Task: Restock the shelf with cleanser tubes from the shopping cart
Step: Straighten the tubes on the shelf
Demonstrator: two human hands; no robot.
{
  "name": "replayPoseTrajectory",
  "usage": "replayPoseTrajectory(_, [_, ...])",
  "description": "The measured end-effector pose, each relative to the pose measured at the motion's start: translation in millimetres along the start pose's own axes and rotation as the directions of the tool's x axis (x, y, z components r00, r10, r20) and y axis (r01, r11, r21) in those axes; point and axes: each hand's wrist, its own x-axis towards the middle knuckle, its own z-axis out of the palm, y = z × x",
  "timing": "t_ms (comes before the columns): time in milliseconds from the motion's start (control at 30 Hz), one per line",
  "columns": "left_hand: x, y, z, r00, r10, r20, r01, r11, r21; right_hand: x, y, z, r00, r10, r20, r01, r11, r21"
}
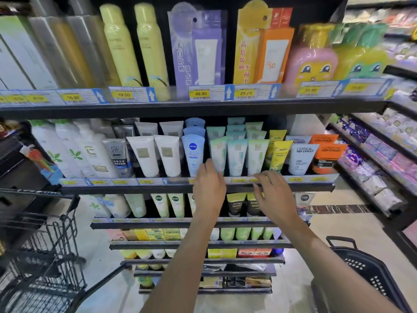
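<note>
Pale-green cleanser tubes (237, 154) stand in rows on mid shelf (158, 188). Head view: left hand (208, 184) touches front tube, fingers relaxed, no grasp; right hand (272, 195) hovers at shelf lip, released. Step: straightening row, probably. Next: reach shopping cart (42, 256) for more; contents unclear.

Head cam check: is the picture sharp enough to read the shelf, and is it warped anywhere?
Head view: price tag 49.90 and the Nivea tube read clearly at centre; the tags at far left and right smear. Wide-angle bend curves the upper shelf edge. Both hands, left hand and right hand, look slightly soft.
</note>
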Motion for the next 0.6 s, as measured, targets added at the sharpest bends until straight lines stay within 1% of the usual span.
replayPoseTrajectory(133, [4,7,9,0.997,-0.06,-0.038,0.062,0.997,0.044,0,8,3,1.0,-0.006,0.004,0.006,1.0,0.014])
replayPoseTrajectory(267, [9,12,20,0.994,-0.086,-0.067,0.091,0.993,0.08,-3,13,4,0.999,-0.038,-0.013,0.038,0.999,0.016])
replayPoseTrajectory(467, [14,19,31,0.981,-0.152,-0.12,0.159,0.986,0.055,-8,15,8,0.999,-0.042,-0.016,0.043,0.998,0.048])
replayPoseTrajectory(600, [21,23,36,0.971,-0.204,-0.123,0.211,0.976,0.055,-11,16,9,0.999,-0.041,0.0,0.041,0.997,0.062])
